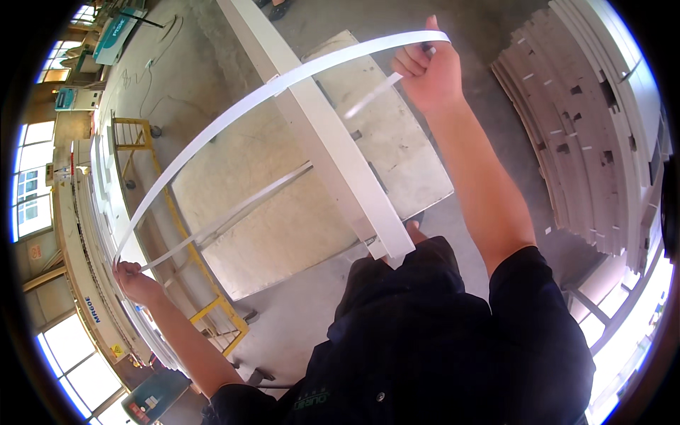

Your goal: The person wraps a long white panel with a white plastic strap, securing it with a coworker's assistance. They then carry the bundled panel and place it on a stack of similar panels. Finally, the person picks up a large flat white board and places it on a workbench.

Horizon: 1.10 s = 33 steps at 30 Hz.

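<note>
A long white strap [205, 134] arches from one hand to the other, over a long pale panel bundle [326, 134]. My left hand [134, 280] is out at the far left, its fingers closed on the strap. A second run of strap goes from that hand to the left side of the bundle. Raised at the upper right, my right hand [432, 74] is closed round the strap's other end, with one finger pointing up. A short loose length hangs from it, blurred at its tip. Whether the strap passes beneath the bundle is hidden.
Under the bundle lies a wide pale board [248, 241]. A yellow metal frame [223, 312] stands to the left, before a long machine [92, 297]. Tall stacks of pale panels [559, 120] rise on the right. A cable [152, 85] lies on the concrete floor.
</note>
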Available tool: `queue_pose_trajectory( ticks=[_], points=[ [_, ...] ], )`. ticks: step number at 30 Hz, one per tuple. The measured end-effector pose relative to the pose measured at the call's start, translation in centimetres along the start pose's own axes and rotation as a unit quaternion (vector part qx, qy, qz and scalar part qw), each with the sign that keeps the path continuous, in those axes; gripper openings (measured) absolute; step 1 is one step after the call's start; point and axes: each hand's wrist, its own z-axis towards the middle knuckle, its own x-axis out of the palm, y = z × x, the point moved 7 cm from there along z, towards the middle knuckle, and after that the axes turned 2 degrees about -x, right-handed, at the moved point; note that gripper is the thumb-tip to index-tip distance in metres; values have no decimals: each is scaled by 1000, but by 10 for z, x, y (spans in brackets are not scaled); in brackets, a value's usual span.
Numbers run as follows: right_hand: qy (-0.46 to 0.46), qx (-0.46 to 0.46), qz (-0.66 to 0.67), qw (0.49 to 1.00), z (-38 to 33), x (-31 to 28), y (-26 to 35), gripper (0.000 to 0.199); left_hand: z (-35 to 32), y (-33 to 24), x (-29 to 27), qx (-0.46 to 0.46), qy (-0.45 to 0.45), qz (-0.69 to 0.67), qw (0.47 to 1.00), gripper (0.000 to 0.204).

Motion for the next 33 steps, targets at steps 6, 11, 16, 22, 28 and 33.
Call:
queue_pose_trajectory(
  ticks=[6,11,16,22,28,33],
  points=[
    [-115,3,-37,993,3,-10,-8,44,-3,11,4,-83,8,-82,993,24],
    [-177,11,-95,979,5,-79,-24,45,-8,8,14,-87,49,-73,992,28],
    [-148,-24,-128,980,18,-95,-4,48,-17,-7,29,-70,49,-43,995,28],
    [-176,-24,-156,972,19,-121,-7,47,-17,-7,39,-51,66,-21,996,29],
    [-164,-56,-171,970,23,-124,9,46,-22,-9,46,-41,72,7,996,30],
    [-194,-61,-168,964,23,-128,15,47,-24,-8,49,-48,90,-18,995,28]
  ],
)
